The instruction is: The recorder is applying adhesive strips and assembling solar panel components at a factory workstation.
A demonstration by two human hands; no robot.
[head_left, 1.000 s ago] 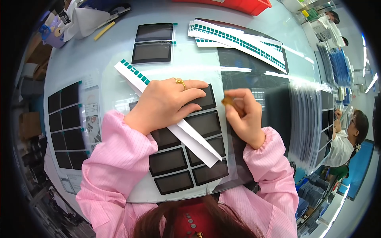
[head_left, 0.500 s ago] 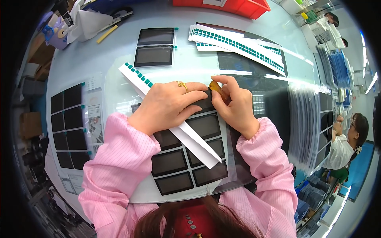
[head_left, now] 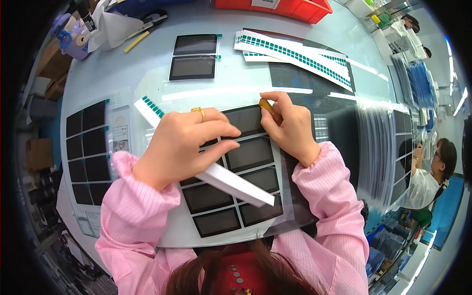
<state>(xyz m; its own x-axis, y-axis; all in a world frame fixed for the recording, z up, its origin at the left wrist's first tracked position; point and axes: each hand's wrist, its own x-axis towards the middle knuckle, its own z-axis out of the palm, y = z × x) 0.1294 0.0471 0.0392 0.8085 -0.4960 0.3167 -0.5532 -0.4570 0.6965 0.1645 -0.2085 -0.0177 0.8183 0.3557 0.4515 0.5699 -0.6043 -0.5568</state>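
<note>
My left hand (head_left: pixel 184 142) holds a folded white strip (head_left: pixel 233 184) beneath its palm, with a row of green stickers (head_left: pixel 152 106) at the far end. Its thumb and forefinger are apart in the air, with nothing visible between them. In my right hand (head_left: pixel 290 123) a small amber-yellow piece (head_left: pixel 266 105) is pinched, its exact kind unclear. That piece is at the upper right corner of a dark rectangular panel (head_left: pixel 245 121). Several such panels lie in two columns on a clear sheet before me, partly covered by my left hand and the strip.
Further white strips with green stickers (head_left: pixel 295 53) lie at the far right. Two tabbed dark panels (head_left: pixel 194 67) sit beyond my hands, others (head_left: pixel 88 152) at left. A red bin (head_left: pixel 295 9) stands at the back, stacked clear sheets (head_left: pixel 376 157) at right. A co-worker (head_left: pixel 432 169) sits beyond.
My left hand has drawn back to the left, away from the panel's corner, and the strip has swung with it. My right hand stays nearly in place with the amber piece.
</note>
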